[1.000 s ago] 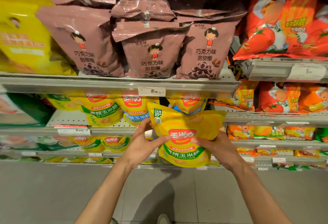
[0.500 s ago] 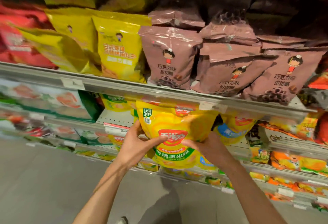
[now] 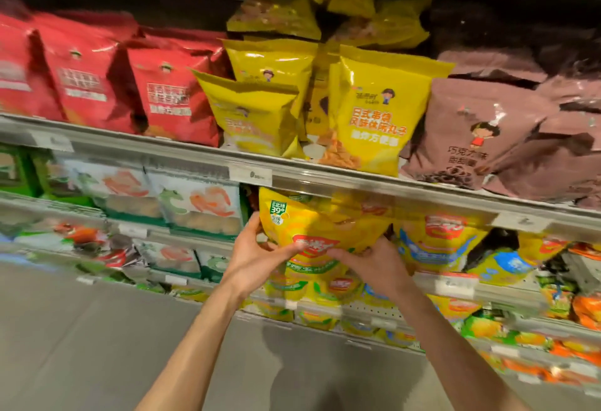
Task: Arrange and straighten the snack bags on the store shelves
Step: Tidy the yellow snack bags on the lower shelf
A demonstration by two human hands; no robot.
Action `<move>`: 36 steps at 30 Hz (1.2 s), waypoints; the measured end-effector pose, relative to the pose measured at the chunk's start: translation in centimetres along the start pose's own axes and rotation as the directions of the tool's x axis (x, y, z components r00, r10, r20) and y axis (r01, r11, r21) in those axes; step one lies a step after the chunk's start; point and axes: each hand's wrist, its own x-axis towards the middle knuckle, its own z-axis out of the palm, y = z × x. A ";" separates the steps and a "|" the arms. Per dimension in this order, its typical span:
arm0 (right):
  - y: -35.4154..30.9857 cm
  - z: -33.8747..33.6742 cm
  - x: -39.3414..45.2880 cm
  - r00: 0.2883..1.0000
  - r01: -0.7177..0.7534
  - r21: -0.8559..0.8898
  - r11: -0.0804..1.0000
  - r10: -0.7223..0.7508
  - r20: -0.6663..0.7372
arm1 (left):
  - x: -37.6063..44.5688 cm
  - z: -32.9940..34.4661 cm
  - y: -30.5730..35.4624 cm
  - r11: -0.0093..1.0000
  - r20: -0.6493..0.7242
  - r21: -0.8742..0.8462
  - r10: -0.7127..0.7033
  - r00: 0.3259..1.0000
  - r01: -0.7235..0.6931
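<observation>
Holding a yellow corn snack bag (image 3: pixel 317 231) by its lower edges, left hand (image 3: pixel 257 254) and right hand (image 3: pixel 374 262) both grip it with thumbs on the front. Bag sits upright just under the shelf rail (image 3: pixel 374 189), beside matching yellow bags (image 3: pixel 435 241) on its right.

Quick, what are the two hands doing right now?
Left hand: grips the left side of the yellow corn snack bag.
Right hand: grips the same bag's lower right side.
</observation>
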 end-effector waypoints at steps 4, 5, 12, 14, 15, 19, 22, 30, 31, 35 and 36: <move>-0.6 3.0 1.3 1.000 -0.027 0.020 0.999 0.027 0.010 | 1.8 -2.6 -0.9 1.000 -0.005 -0.002 0.027 1.000 -0.027; -1.0 3.5 1.7 0.999 -0.037 0.032 0.999 0.036 0.013 | 2.2 -3.0 -1.1 1.000 -0.008 -0.005 0.029 1.000 -0.029; -2.0 5.7 4.4 0.993 -0.110 0.111 0.988 0.105 0.045 | 4.7 -4.6 -2.3 0.994 -0.034 -0.108 0.014 0.999 -0.017; -1.6 6.3 4.9 0.994 -0.108 0.120 0.987 0.104 0.036 | 5.1 -4.5 -2.3 0.993 -0.025 -0.121 -0.005 1.000 0.002; -1.4 6.4 5.1 0.994 -0.106 0.129 0.986 0.102 0.036 | 5.3 -4.5 -2.4 0.992 -0.019 -0.123 -0.014 1.000 0.012; -0.2 6.9 5.7 0.992 -0.128 0.166 0.978 0.122 0.043 | 5.7 -3.9 -2.6 0.990 -0.025 -0.135 -0.039 0.999 0.035; 0.3 7.1 5.9 0.987 -0.162 0.185 0.969 0.157 0.040 | 6.0 -3.2 -2.9 0.986 -0.025 -0.157 -0.061 0.998 0.057; -0.9 6.6 6.3 0.991 -0.128 0.173 0.977 0.134 -0.025 | 7.4 -2.8 -3.3 0.996 -0.060 -0.088 -0.033 0.998 0.028; -1.0 6.6 6.4 0.991 -0.116 0.159 0.980 0.126 -0.051 | 7.5 -2.7 -3.3 0.997 -0.067 -0.080 -0.028 0.997 0.022; -1.3 6.7 6.5 0.982 -0.132 0.162 0.978 0.151 -0.110 | 7.9 -2.2 -3.6 0.998 -0.069 -0.055 -0.032 0.997 0.028; -1.7 6.7 6.4 0.980 -0.148 0.164 0.975 0.166 -0.107 | 8.0 -2.0 -3.6 0.998 -0.069 -0.056 -0.035 0.997 0.031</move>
